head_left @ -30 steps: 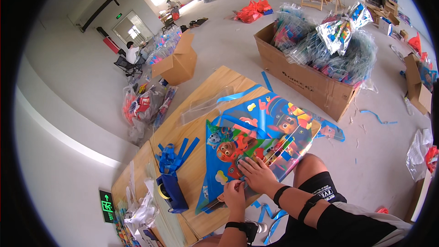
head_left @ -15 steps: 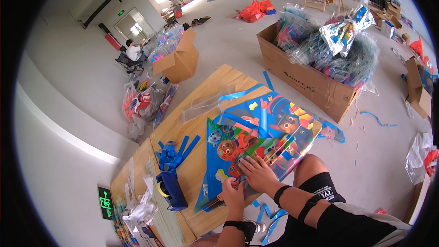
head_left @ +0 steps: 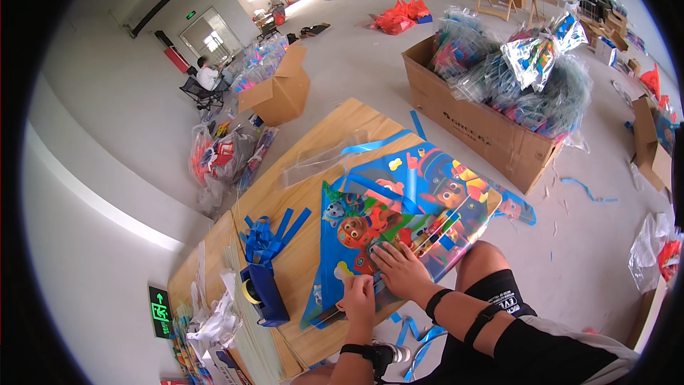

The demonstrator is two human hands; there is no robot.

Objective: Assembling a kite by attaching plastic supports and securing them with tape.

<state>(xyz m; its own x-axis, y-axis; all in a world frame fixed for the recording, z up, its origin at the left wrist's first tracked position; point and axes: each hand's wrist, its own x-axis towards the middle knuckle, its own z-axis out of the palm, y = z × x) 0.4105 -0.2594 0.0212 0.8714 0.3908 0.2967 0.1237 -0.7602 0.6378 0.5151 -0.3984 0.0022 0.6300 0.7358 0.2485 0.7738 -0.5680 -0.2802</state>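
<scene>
A blue, cartoon-printed sheet that looks like a kite (head_left: 329, 271) lies folded in layers on the wooden table (head_left: 303, 203), close to my body. My right hand (head_left: 401, 271) presses flat on its near part, fingers stretched out. Just left of it, my left hand (head_left: 359, 299) is closed at the sheet's near edge, fingertips pinched together; what is between them is hidden. Blue ribbon (head_left: 377, 144) trails across the far end of the sheet. Left of the sheet stands a blue tape dispenser (head_left: 273, 306) with a bundle of blue ribbon strips (head_left: 263, 244) beside it.
A clear plastic sleeve (head_left: 324, 158) lies at the table's far left. Beyond the table, a large carton (head_left: 477, 128) overflows with bagged items, and another carton (head_left: 278, 100) stands further left. White scraps (head_left: 217, 321) pile at the near left corner. Several people sit in the background.
My left hand has risen slightly at the sheet's near edge, and its fingers have curled closer together. My right hand stays flat in the same place.
</scene>
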